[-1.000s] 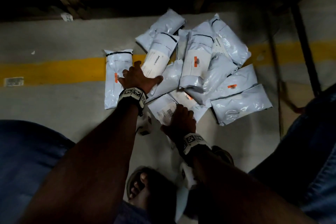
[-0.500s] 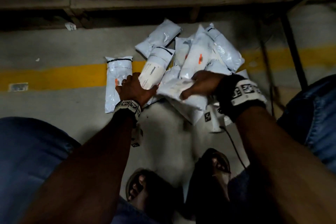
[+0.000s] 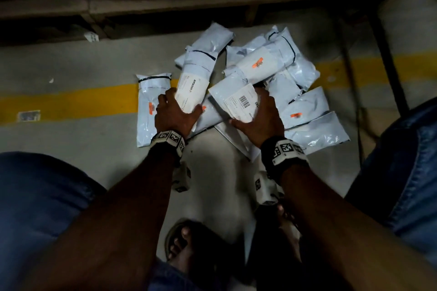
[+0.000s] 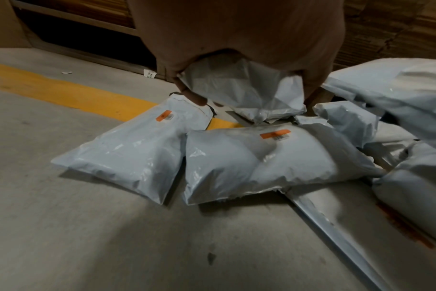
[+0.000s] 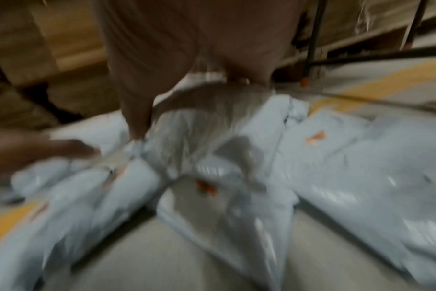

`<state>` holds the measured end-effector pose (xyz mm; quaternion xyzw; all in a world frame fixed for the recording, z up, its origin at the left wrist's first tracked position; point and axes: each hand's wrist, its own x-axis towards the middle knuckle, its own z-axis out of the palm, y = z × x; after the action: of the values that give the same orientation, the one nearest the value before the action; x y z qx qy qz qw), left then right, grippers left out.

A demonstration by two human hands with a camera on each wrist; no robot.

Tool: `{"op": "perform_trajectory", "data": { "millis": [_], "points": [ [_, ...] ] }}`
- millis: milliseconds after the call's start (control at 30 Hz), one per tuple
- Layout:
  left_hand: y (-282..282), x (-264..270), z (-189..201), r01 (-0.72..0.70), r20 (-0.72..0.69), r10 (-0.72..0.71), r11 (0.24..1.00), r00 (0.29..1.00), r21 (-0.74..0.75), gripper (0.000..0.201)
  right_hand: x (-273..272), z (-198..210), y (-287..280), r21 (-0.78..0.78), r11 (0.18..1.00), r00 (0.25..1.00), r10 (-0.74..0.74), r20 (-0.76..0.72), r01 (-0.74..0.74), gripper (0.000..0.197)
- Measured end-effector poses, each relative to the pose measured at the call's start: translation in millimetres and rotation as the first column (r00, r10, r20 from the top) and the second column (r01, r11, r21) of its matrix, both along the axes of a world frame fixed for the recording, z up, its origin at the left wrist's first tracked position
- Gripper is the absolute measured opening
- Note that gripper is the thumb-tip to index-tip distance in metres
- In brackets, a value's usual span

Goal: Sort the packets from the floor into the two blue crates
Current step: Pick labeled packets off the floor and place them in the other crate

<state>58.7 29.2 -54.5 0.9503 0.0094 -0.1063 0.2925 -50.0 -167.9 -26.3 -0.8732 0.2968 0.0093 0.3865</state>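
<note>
Several grey-white packets lie heaped on the concrete floor. My left hand grips the near end of a packet with a white Amazon label; in the left wrist view the fingers curl round its crumpled end. To its right, my right hand grips a flat packet with a barcode label, held just above the heap. The right wrist view is blurred; it shows that hand clasping grey plastic. No blue crate is in view.
One packet lies apart at the left, across a yellow floor line. A low wooden rack runs along the back. A black metal post stands at the right. My sandalled foot and jeans-clad knees frame the near side.
My right hand picked a packet off the near edge of the heap, swung it up and now holds it label-up. My left hand's fingers closed round the Amazon-labelled packet.
</note>
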Motion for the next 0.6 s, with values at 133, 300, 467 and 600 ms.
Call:
{"op": "perform_trajectory", "data": {
  "millis": [133, 300, 467, 600],
  "points": [
    [0, -3, -2, 0.000, 0.013, 0.000, 1.000, 1.000, -0.024, 0.090, -4, -13, 2, 0.017, 0.995, 0.984, -0.095, 0.150, 0.093, 0.110],
    [-7, -13, -7, 0.016, 0.016, -0.016, 1.000, 1.000, -0.016, 0.087, 4, -23, 5, 0.026, 0.985, 0.957, -0.173, 0.233, 0.172, 0.105],
    [-18, -28, -10, 0.021, -0.009, -0.021, 1.000, 1.000, 0.002, 0.091, 10, -35, 10, 0.030, 0.973, 0.953, -0.231, 0.198, 0.229, 0.119],
    [-21, -34, -9, 0.041, -0.019, -0.039, 0.993, 0.999, 0.108, 0.090, -2, -47, 11, -0.116, 0.977, 0.960, -0.148, 0.238, 0.179, 0.113]
  ]
}}
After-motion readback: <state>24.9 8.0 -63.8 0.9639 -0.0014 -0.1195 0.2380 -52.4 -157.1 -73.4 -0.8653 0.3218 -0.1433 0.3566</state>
